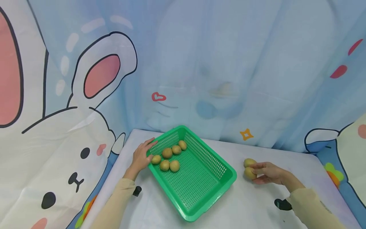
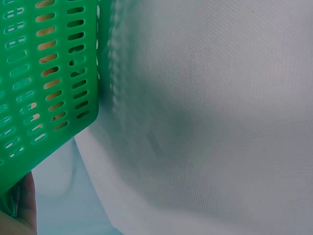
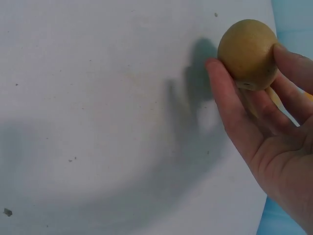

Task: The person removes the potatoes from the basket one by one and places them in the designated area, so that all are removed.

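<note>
Clearly, the right hand (image 1: 268, 173) pinches round, golden produce (image 3: 247, 51); the left hand (image 1: 141, 156) grips a basket (image 1: 197, 181).

Six round, tan potatoes (image 1: 167, 153) are gathered by the far-left edge of a rectangular green basket (image 1: 197, 183); toward the table's (image 1: 243, 205) right edge, one potato (image 1: 249, 174) is pinched by the right hand (image 1: 268, 173), beside another potato (image 1: 249, 162).

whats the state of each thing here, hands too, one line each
Green plastic basket: right way up, partly filled
Six potatoes: whole, inside the basket, toward its left side
Held potato: whole, pinched by fingers and thumb
Other potato: outside the basket, partly hidden
Left hand: gripping the basket rim
Right hand: pinching one potato
Cartoon backdrop: hanging, creased
</note>
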`<action>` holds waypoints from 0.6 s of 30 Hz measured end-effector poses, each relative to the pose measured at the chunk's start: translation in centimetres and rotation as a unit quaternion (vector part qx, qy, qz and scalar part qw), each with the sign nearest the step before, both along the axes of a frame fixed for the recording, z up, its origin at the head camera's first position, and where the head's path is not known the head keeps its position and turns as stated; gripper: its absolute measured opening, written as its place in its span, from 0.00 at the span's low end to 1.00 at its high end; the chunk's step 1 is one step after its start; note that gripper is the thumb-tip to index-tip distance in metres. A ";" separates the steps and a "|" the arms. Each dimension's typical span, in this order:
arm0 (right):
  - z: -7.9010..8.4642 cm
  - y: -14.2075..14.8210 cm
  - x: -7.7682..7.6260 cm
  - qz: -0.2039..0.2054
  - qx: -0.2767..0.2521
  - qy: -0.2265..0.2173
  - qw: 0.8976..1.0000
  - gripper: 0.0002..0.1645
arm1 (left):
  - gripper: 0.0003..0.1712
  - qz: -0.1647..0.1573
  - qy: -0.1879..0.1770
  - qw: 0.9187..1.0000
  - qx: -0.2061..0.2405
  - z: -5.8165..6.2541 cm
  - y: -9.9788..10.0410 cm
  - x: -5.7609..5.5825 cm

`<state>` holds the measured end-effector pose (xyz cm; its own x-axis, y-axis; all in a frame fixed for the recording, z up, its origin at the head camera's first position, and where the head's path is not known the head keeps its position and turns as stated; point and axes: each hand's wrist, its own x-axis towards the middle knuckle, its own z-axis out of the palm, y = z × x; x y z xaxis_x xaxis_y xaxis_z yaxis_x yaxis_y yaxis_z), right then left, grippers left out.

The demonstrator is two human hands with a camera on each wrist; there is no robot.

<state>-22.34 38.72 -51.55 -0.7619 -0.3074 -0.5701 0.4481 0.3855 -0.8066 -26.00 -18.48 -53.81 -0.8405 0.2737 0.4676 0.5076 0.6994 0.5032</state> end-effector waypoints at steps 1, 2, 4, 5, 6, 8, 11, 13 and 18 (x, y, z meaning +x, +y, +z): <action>-0.1 0.1 0.1 0.002 0.001 0.000 1.000 0.37 | 0.38 0.001 0.000 1.000 0.001 0.0 0.0 0.0; -0.3 0.1 0.1 0.003 0.003 -0.001 1.000 0.37 | 0.39 0.002 0.000 1.000 0.002 -0.1 0.1 0.0; -0.6 0.3 0.2 0.005 0.006 -0.001 1.000 0.37 | 0.39 0.002 0.000 1.000 0.002 -0.1 0.1 0.1; -0.8 0.4 0.3 0.002 0.009 -0.002 1.000 0.37 | 0.39 0.002 0.001 1.000 0.002 -0.1 0.1 0.1; -1.0 0.5 0.3 -0.001 0.013 -0.004 1.000 0.36 | 0.39 0.003 0.002 1.000 0.002 0.0 0.1 0.1; -1.2 0.6 0.4 -0.004 0.024 -0.001 1.000 0.36 | 0.38 0.004 0.002 1.000 0.001 -0.1 0.1 0.1; -1.5 0.5 0.4 -0.008 0.043 0.005 0.999 0.35 | 0.38 0.004 0.003 1.000 0.002 -0.1 0.1 0.1; -1.6 0.4 0.5 -0.010 0.059 0.012 0.998 0.35 | 0.38 0.004 0.003 1.000 0.004 -0.1 0.1 0.1; -1.4 0.0 0.4 -0.012 0.088 0.022 0.996 0.34 | 0.38 0.004 0.003 1.000 0.005 -0.1 0.1 0.1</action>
<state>-21.90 38.70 -52.93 -0.7936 -0.1874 -0.5788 0.4240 0.5119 -0.7471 -25.94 -18.39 -53.95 -0.8403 0.2626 0.4743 0.5046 0.6987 0.5071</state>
